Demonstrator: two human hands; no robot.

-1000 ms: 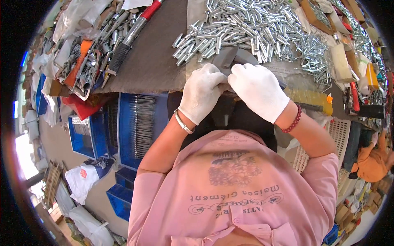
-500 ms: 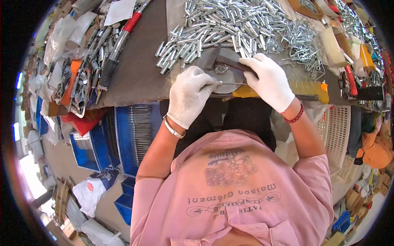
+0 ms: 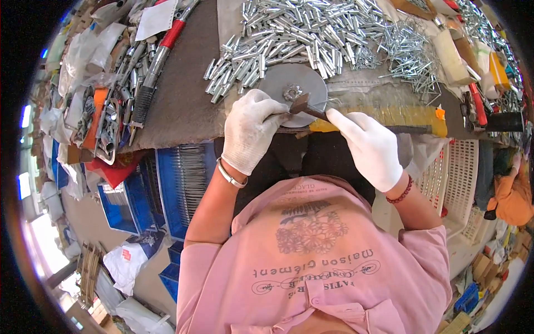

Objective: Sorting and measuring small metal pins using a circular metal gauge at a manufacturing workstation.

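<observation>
My left hand [image 3: 250,131], in a white glove, is closed with thumb and fingertips pinched on a thin metal rod [image 3: 318,104], mostly covered by the hammer. In my gloved right hand [image 3: 371,146] is the handle of a small hammer [image 3: 301,104]. Its dark head is beside my left fingertips, over the near part of a round grey metal disc [image 3: 312,83]. At the disc's middle sits a small shiny metal piece [image 3: 293,91]. Just beyond the disc lies a large pile of short silver metal tubes [image 3: 300,33].
Thin metal pins [image 3: 414,55] are heaped right of the tubes. Yellow tape [image 3: 411,119] runs along the bench's front edge. Tools and a red-and-black bar [image 3: 161,55] lie at left. Blue bins [image 3: 172,195] stand below, a white plastic basket [image 3: 459,178] at right.
The hammer has swung down and toward me, its head now beside my left fingertips. My right hand has moved down and slightly right; the disc is more exposed.
</observation>
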